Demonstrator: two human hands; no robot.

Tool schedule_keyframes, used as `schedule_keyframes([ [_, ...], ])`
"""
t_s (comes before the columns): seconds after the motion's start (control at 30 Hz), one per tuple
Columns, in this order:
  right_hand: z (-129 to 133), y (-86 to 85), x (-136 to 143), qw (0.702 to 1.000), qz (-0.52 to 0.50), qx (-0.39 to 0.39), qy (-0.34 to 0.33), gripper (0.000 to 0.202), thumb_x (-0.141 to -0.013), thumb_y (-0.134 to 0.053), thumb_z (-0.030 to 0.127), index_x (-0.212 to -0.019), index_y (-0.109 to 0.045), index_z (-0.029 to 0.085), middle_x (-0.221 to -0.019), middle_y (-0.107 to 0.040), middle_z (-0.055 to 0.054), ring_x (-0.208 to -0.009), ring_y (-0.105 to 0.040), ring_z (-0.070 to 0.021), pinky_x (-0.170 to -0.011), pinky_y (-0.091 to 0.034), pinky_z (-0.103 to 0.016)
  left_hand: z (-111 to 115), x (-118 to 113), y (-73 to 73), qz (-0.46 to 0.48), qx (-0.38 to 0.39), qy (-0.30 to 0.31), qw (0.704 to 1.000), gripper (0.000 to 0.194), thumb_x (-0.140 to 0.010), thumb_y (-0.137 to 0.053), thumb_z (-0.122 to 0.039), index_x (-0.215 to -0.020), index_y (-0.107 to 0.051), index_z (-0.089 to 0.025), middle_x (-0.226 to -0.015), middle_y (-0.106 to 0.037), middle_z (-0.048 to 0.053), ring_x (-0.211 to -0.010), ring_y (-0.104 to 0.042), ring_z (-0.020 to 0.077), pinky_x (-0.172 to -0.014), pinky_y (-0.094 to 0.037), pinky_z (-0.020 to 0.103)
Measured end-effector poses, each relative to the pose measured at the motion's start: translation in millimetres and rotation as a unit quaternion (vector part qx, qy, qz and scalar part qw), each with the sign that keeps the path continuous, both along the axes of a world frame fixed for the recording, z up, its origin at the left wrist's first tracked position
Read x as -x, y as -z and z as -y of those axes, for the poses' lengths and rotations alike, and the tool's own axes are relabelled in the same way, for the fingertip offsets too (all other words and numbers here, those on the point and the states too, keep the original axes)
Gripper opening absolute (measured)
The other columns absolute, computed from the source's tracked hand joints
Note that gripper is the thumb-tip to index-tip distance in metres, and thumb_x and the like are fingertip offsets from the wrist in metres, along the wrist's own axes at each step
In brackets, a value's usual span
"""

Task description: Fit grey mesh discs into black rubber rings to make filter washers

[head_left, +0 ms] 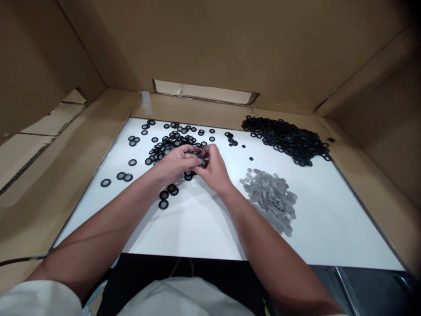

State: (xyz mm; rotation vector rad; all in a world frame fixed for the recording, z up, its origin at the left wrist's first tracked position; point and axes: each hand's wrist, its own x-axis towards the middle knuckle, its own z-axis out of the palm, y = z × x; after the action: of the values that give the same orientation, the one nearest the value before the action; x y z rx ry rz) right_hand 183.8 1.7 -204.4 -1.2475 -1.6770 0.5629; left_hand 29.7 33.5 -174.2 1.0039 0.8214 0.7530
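The left hand and right hand meet, fingers curled, at the black-rimmed discs, left of centre on the white board; exact grip cannot be told. Black rings occupy the board's far right corner; grey discs, any print too small to read, its right half.
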Motion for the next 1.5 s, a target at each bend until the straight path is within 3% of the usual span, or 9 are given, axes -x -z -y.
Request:
schedule_keyframes([
  [0.2,2,4.2,-6,0.999,-0.035,0.024,-0.012,0.055,-0.073,-0.078,0.041,-0.106,-0.036,0.026,-0.107,-0.048,-0.003,-0.084,-0.053,-0.0164,-0.069,-0.05,-0.031,-11,10,-0.3,-0.018,-0.121,-0.052,0.991,0.035,-0.075,-0.075,-0.02,-0.105,-0.059,-0.016,-0.079,-0.064,0.0,-0.067,-0.064,0.0122,-0.068,-0.052,0.026],
  [0.37,4,2.8,-10,0.999,-0.004,0.026,-0.02,0.046,-0.081,-0.072,0.04,-0.109,-0.039,0.026,-0.112,-0.05,-0.005,-0.084,-0.055,-0.0156,-0.067,-0.05,-0.03,-26,20,2.9,-0.142,-0.333,-0.182,0.914,0.017,-0.076,-0.07,-0.019,-0.091,-0.063,-0.017,-0.092,-0.066,0.003,-0.089,-0.062,0.0154,-0.081,-0.049,0.025],
  [0.67,2,-7.5,-18,1.0,-0.009,-0.007,0.01,0.028,-0.089,-0.06,0.035,-0.111,-0.047,0.025,-0.116,-0.053,-0.007,-0.083,-0.058,-0.0148,-0.06,-0.05,-0.027,-25,20,6.4,-0.185,-0.37,-0.224,0.882,0.01,-0.08,-0.058,-0.016,-0.086,-0.066,-0.018,-0.099,-0.068,0.004,-0.098,-0.062,0.0192,-0.086,-0.047,0.028],
  [0.83,-19,-25.4,-80,0.978,-0.057,-0.038,0.198,0.028,-0.092,-0.054,0.036,-0.115,-0.046,0.023,-0.111,-0.059,-0.008,-0.082,-0.06,-0.0154,-0.061,-0.048,-0.027,-12,14,0.5,-0.193,-0.428,-0.197,0.861,0.015,-0.08,-0.052,-0.012,-0.081,-0.064,-0.019,-0.091,-0.067,0.004,-0.091,-0.062,0.0191,-0.083,-0.047,0.03],
  [0.93,-37,-37.2,-141,0.939,0.039,0.003,0.342,0.022,-0.09,-0.052,0.031,-0.106,-0.056,0.017,-0.094,-0.063,-0.009,-0.074,-0.057,-0.0146,-0.063,-0.042,-0.029,-5,12,-2.9,-0.207,-0.462,-0.154,0.848,0.016,-0.08,-0.051,-0.011,-0.079,-0.065,-0.02,-0.09,-0.067,0.004,-0.091,-0.062,0.02,-0.086,-0.047,0.032],
  [1.03,-46,-40.5,-186,0.932,0.091,0.03,0.349,0.006,-0.073,-0.069,0.015,-0.078,-0.066,0.015,-0.075,-0.057,-0.005,-0.064,-0.045,-0.0127,-0.063,-0.033,-0.033,-3,12,-4.2,-0.202,-0.476,-0.13,0.846,0.018,-0.079,-0.05,-0.01,-0.079,-0.065,-0.021,-0.089,-0.067,0.004,-0.09,-0.062,0.0206,-0.087,-0.047,0.033],
  [1.13,-45,-31.3,-200,0.931,0.126,0.048,0.339,0.013,-0.063,-0.076,0.008,-0.068,-0.067,0.016,-0.071,-0.05,-0.001,-0.059,-0.033,-0.0102,-0.059,-0.025,-0.034,-3,13,-4.2,-0.193,-0.48,-0.124,0.846,0.019,-0.079,-0.049,-0.009,-0.079,-0.064,-0.021,-0.089,-0.066,0.004,-0.089,-0.062,0.0203,-0.086,-0.047,0.032],
  [1.33,-40,-12.8,-201,0.927,0.158,0.052,0.337,0.009,-0.07,-0.074,0.013,-0.07,-0.066,0.017,-0.082,-0.049,-0.005,-0.066,-0.036,-0.0135,-0.061,-0.021,-0.036,-1,10,-2.2,-0.189,-0.477,-0.117,0.85,0.019,-0.081,-0.05,-0.009,-0.078,-0.064,-0.022,-0.089,-0.066,0.005,-0.089,-0.062,0.021,-0.086,-0.048,0.034],
  [1.5,-37,-25.6,-196,0.929,0.156,0.061,0.33,0.009,-0.072,-0.072,0.019,-0.07,-0.063,0.018,-0.082,-0.057,-0.007,-0.069,-0.047,-0.0168,-0.062,-0.031,-0.033,1,8,-0.3,-0.183,-0.469,-0.091,0.859,0.018,-0.082,-0.051,-0.01,-0.078,-0.064,-0.022,-0.089,-0.066,0.005,-0.088,-0.062,0.0218,-0.083,-0.049,0.035],
])
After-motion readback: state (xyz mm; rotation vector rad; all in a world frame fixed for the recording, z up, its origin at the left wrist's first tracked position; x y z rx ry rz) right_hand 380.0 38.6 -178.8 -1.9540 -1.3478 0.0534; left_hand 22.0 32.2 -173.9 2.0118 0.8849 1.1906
